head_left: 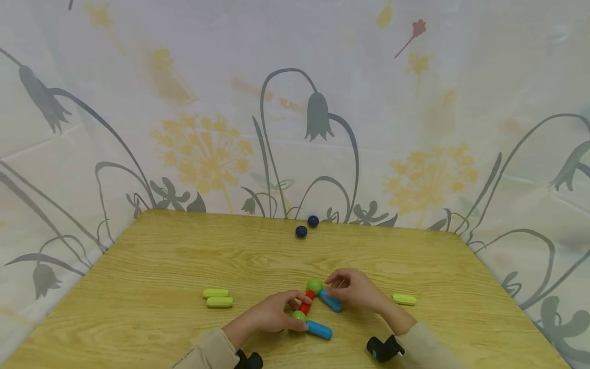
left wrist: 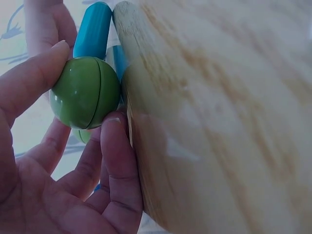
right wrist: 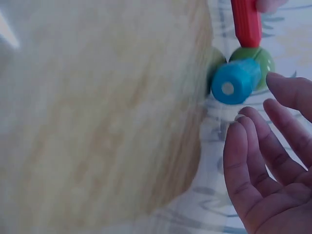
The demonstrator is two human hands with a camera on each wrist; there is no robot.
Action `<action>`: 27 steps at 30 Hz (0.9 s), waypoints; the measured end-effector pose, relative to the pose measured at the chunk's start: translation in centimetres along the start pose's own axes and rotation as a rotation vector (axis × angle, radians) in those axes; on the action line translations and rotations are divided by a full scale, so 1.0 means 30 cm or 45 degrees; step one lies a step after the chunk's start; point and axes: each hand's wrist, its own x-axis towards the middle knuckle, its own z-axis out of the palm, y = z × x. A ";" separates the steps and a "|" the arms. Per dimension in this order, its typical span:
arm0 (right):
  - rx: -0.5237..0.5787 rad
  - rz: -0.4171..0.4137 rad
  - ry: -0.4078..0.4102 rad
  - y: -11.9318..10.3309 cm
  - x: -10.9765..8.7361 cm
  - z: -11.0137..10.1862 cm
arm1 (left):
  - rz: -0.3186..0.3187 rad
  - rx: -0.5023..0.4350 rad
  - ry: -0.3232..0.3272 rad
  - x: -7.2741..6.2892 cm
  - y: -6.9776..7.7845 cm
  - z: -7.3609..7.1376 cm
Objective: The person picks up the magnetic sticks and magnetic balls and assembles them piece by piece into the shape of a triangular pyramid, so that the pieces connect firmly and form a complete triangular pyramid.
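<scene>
On the wooden table, a red rod (head_left: pixel 306 303) joins a far green ball (head_left: pixel 315 286) and a near green ball (head_left: pixel 298 316). A blue rod (head_left: pixel 330 301) reaches rightward from the far ball, another blue rod (head_left: pixel 319 329) from the near one. Thumb and fingers of my left hand (head_left: pixel 275 312) hold the near ball, seen closely in the left wrist view as a glossy green ball (left wrist: pixel 85 92). Beside the far blue rod is my right hand (head_left: pixel 360 293). In the right wrist view, its loosely bent fingers are apart from the blue rod (right wrist: pixel 236 80), with nothing between them.
Two dark blue balls (head_left: pixel 301 231) lie near the table's back edge. Left of the hands are two yellow-green rods (head_left: pixel 219 302); one more yellow-green rod (head_left: pixel 403 299) lies on the right. A patterned cloth (head_left: pixel 295 169) hangs behind the table (head_left: pixel 161 256).
</scene>
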 end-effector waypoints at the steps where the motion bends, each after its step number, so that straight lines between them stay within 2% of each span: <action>1: -0.007 -0.006 0.006 0.004 0.004 -0.006 | 0.001 0.000 -0.002 0.000 -0.001 0.000; 7: -0.056 -0.058 0.045 0.026 0.045 -0.033 | -0.002 -0.001 -0.003 0.002 -0.007 -0.001; 14: -0.083 -0.037 0.074 0.049 0.106 -0.040 | 0.001 -0.007 -0.015 0.009 -0.011 0.001; 27: -0.110 -0.069 0.094 0.057 0.222 -0.033 | -0.003 -0.029 -0.011 0.006 -0.008 0.000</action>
